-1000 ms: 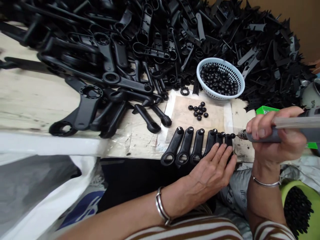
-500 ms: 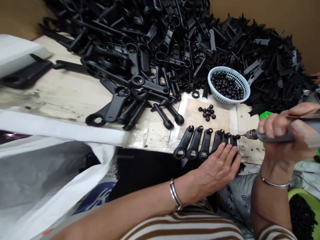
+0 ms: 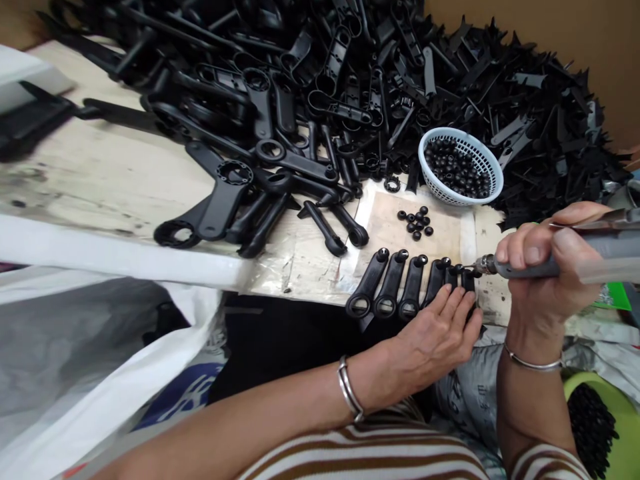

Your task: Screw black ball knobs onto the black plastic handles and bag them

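A row of several black plastic crank-shaped handles [image 3: 373,283] lies along the near edge of the table, ring ends toward me. My left hand [image 3: 435,333] rests over the handles at the right end of the row, its fingers stretched flat on them and partly hiding them. Wrapped in my right hand [image 3: 565,267] is a grey powered screwdriver [image 3: 525,269], held nearly level. Its thin bit points left and reaches the small top end of a handle near the right of the row. Small round black knobs [image 3: 417,223] lie loose just behind the row.
A light-blue basket [image 3: 440,193] of black knobs stands behind the loose ones. Large heaps of black plastic parts [image 3: 340,80] cover the back of the table. More handles [image 3: 227,200] lie left of the row. A green tub [image 3: 625,433] with black pieces stands lower right.
My right hand has moved left with the screwdriver, its bit shifting from the rightmost handle's end to the one beside it. My left hand has stayed on the handles.
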Demonstrator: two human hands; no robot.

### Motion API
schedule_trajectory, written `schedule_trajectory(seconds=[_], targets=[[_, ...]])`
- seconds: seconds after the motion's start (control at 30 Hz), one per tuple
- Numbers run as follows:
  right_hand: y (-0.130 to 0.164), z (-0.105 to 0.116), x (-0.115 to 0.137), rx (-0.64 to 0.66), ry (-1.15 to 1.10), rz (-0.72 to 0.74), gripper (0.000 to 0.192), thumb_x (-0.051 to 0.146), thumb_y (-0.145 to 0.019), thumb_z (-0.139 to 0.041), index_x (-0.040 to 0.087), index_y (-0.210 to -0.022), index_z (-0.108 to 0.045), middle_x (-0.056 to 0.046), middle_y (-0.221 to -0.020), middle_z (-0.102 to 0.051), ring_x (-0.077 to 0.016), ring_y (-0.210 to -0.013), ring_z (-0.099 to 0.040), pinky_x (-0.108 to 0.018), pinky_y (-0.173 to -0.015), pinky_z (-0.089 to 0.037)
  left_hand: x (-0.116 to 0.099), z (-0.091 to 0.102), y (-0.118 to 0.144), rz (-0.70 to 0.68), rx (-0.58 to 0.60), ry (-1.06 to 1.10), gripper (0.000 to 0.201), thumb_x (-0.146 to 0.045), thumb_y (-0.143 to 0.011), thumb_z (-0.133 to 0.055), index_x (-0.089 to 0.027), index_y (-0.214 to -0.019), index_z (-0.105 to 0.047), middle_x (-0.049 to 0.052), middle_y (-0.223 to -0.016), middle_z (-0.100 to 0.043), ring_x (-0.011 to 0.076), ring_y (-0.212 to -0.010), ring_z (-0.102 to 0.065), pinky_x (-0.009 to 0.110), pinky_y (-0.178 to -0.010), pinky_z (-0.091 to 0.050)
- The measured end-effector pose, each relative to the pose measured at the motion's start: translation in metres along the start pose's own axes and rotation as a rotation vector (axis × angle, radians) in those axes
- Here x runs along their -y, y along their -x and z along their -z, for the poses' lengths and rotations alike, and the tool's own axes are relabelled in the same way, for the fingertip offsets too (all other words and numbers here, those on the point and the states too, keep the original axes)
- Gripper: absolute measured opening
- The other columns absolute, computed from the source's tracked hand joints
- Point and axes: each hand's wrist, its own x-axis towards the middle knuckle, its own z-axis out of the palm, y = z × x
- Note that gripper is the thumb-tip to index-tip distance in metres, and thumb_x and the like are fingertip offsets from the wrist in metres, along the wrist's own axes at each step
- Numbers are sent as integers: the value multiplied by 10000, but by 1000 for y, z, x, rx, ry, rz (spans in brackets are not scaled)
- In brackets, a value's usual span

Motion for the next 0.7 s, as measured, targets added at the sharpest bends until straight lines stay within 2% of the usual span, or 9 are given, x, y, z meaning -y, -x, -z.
schedule_trajectory(seconds=[0.17, 0.37, 0.53, 0.7], targets=[[-1, -1, -3, -28, 26, -20, 150, 261, -733, -707, 253, -824, -588, 103, -456, -467, -93, -346, -400, -251, -375, -415, 0, 2, -1, 7, -11, -11, 350, -159, -957, -434, -73, -1254, -597, 188, -1311, -632, 284, -1204, -625, 452, -1055, -434], [-4, -4, -3, -40, 32, -11, 168, 236, -694, -709, 252, -749, -551, 112, -433, -463, -85, -319, -382, -241, -346, -381, 0, 0, 0, 2, 13, 20, 361, -161, -951, -455, -50, -1275, -568, 225, -1332, -605, 289, -1218, -612, 473, -1076, -409], [-3, -6, -3, -103, 47, -38, 158, 216, -688, -686, 250, -744, -542, 118, -425, -453, -82, -324, -381, -238, -340, -384, -1, 1, 1, 13, -7, 19, 358, -158, -960, -429, -57, -1267, -584, 206, -1331, -611, 290, -1222, -611, 456, -1079, -408], [-4, -10, -4, -40, 32, -19, 172, 190, -700, -688, 239, -704, -523, 116, -430, -469, -73, -314, -401, -215, -332, -388, 0, 1, 1, 24, 0, 29, 363, -145, -962, -400, -74, -1261, -595, 183, -1331, -619, 285, -1223, -611, 444, -1071, -420]])
